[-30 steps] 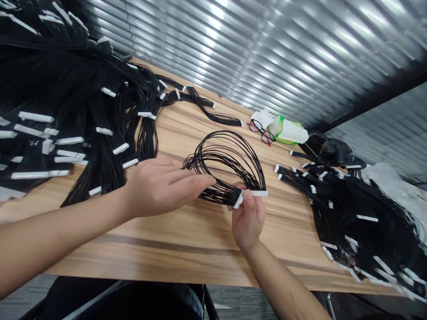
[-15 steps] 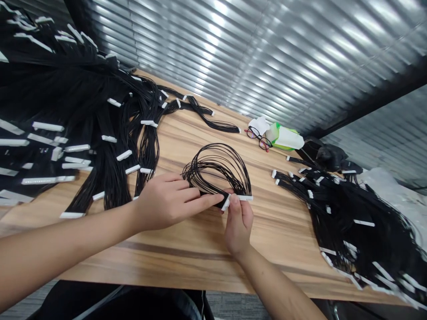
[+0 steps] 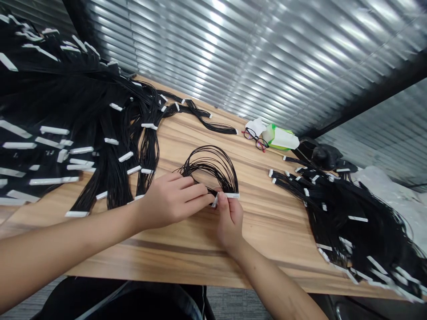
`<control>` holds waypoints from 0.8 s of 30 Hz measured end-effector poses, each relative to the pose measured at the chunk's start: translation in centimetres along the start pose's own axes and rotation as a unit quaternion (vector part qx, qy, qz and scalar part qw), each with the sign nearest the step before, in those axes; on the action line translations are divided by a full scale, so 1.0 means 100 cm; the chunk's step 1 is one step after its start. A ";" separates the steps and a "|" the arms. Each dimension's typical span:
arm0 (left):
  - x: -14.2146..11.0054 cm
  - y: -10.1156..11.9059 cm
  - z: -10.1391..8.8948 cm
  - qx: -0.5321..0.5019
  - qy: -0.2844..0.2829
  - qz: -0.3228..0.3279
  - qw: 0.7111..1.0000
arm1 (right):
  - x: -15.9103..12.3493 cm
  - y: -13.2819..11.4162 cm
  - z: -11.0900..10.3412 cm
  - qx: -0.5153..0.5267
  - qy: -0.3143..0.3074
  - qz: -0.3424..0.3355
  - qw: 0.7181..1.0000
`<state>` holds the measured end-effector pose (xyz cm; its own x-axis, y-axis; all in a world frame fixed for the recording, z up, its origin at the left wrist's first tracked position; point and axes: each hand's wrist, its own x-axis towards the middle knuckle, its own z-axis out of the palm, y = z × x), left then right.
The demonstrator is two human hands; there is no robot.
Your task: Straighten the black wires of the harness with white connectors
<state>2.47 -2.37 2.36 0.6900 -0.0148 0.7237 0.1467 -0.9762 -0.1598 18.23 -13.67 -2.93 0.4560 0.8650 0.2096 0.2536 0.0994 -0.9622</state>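
A looped black wire harness (image 3: 213, 164) with white connectors (image 3: 230, 195) at its ends lies on the wooden table (image 3: 187, 244). My right hand (image 3: 228, 220) pinches the two connectors together, fingers closed on them. My left hand (image 3: 173, 200) lies over the wires just left of the connectors, its fingers curled onto the bundle and pressing it down.
A large heap of black harnesses with white connectors (image 3: 56, 129) fills the table's left side. Another pile (image 3: 353, 218) covers the right. Glasses (image 3: 255, 137), a white and green packet (image 3: 280, 138) and a black object (image 3: 318, 153) lie at the far edge by the blinds.
The loop has been drawn smaller and closer to me. My left hand's fingers have slid along the wires toward the connectors, and my right hand has moved left with them.
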 end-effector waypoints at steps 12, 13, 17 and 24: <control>-0.001 -0.002 0.008 -0.010 0.006 -0.017 1.000 | 0.005 0.000 0.003 0.006 0.018 0.036 0.999; -0.001 -0.002 0.008 -0.006 0.012 -0.016 1.000 | 0.006 0.000 0.004 0.004 0.019 0.034 0.999; 0.001 -0.003 0.010 0.003 0.019 -0.018 1.000 | 0.011 -0.004 0.005 -0.006 0.020 0.028 0.999; 0.005 -0.001 0.009 -0.045 -0.027 -0.064 0.997 | 0.010 -0.006 0.001 -0.015 0.008 0.009 1.000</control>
<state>3.43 -2.12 2.14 0.7074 0.1197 0.6966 0.1734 -0.9848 -0.0069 18.42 -12.78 -2.19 0.4751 0.8580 0.1951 0.2706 0.0686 -0.9602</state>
